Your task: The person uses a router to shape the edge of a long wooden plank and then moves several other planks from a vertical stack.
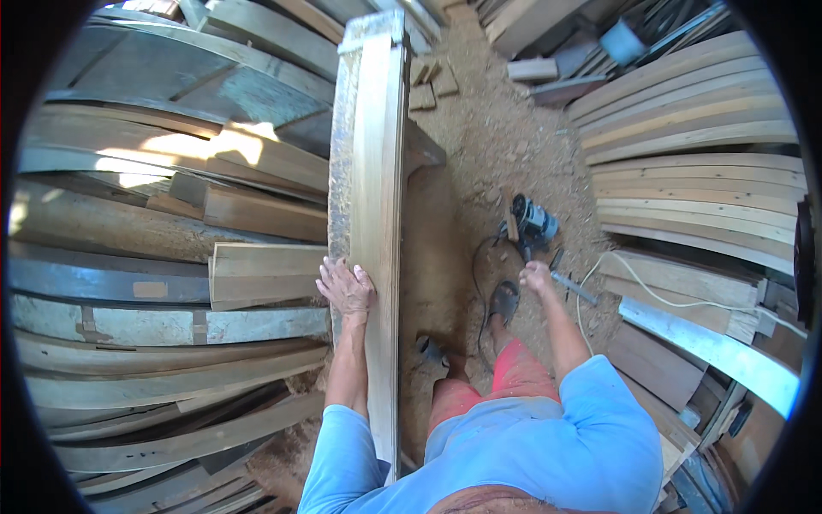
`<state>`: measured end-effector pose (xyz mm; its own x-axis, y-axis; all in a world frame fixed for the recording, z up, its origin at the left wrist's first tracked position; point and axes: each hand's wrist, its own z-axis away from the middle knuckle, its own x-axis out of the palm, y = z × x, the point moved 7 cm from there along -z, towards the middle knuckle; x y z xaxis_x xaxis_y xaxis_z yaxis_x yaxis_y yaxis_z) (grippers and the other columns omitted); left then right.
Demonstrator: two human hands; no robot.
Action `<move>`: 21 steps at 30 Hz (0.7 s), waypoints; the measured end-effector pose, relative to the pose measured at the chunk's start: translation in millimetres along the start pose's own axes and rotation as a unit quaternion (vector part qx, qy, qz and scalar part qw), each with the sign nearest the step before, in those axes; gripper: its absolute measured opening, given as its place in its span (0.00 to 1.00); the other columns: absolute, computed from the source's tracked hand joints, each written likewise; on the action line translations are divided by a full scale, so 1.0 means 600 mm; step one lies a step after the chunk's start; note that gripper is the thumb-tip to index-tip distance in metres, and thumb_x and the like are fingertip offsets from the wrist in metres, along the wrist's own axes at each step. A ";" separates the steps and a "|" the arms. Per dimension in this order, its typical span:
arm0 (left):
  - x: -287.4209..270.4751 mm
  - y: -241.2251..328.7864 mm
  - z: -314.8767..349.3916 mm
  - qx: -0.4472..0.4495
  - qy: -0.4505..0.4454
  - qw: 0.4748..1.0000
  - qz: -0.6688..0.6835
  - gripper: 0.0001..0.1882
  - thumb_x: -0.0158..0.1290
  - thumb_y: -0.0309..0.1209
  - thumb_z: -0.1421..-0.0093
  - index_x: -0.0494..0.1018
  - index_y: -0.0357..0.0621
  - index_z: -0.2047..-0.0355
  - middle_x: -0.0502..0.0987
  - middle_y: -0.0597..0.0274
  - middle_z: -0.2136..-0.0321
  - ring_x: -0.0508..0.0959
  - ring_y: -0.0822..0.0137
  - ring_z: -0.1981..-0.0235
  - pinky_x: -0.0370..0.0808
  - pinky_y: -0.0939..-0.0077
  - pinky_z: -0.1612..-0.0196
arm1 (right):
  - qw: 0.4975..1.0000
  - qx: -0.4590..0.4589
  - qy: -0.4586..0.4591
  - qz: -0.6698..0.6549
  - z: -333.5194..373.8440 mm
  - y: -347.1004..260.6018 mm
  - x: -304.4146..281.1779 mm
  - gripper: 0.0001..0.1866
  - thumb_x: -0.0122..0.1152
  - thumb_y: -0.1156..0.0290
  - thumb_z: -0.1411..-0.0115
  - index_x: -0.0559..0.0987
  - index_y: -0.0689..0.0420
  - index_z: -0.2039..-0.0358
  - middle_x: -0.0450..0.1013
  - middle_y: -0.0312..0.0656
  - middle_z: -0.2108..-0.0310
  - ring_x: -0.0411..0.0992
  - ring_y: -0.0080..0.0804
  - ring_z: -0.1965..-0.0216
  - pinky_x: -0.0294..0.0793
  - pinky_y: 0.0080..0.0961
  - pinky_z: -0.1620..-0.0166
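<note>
My left hand (346,289) lies flat with its fingers spread on a long pale wooden plank (377,171). The plank rests lengthwise on a narrow, worn bench (341,180) to my left. Low beside my right leg, my right hand (536,277) is closed round what looks like a long tool with a grey rod handle (575,289). The tool's far end is dark and overlaps other things, so its kind is unclear. Just beyond it, a blue-and-black corded power tool (534,219) sits on the ground.
Stacked boards (171,377) crowd the left side, and more timber piles (693,197) line the right. A white cord (659,291) crosses the right-hand boards. Small wood offcuts (437,81) lie near the bench's far end. Sawdust covers the floor (471,120).
</note>
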<state>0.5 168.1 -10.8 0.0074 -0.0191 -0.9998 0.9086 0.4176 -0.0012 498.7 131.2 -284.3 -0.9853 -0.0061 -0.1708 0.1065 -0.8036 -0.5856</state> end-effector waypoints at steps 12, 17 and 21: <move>-0.072 -0.025 0.374 0.014 -0.107 0.994 0.029 0.59 0.64 0.40 0.51 0.39 0.42 0.26 0.43 0.24 0.30 0.43 0.26 0.29 0.40 0.30 0.30 | 0.945 0.001 -0.006 0.328 0.237 0.126 -0.053 0.12 0.54 0.70 0.39 0.80 0.55 0.78 0.76 0.39 0.82 0.75 0.28 0.82 0.71 0.31 0.81; -0.057 -0.094 0.370 0.016 -0.161 0.983 0.092 0.59 0.64 0.32 0.53 0.41 0.42 0.26 0.47 0.23 0.31 0.49 0.28 0.30 0.52 0.34 0.32 | 0.964 -0.007 -0.048 0.263 0.391 0.067 0.090 0.09 0.54 0.70 0.38 0.80 0.56 0.74 0.77 0.39 0.80 0.75 0.27 0.82 0.72 0.29 0.81; -0.062 -0.217 0.332 0.055 -0.147 0.939 0.307 0.52 0.60 0.30 0.52 0.47 0.42 0.27 0.64 0.28 0.38 0.69 0.36 0.38 0.70 0.53 0.38 | 0.968 -0.064 -0.106 0.216 0.464 0.029 0.200 0.04 0.56 0.74 0.40 0.79 0.58 0.67 0.78 0.41 0.73 0.76 0.27 0.79 0.74 0.26 0.79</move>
<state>-35.1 -66.9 30.8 0.6443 -0.0622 -0.7622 0.7327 0.3358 0.5919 345.2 -49.2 -94.7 -0.8487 -0.4585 -0.2637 0.5178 -0.6186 -0.5910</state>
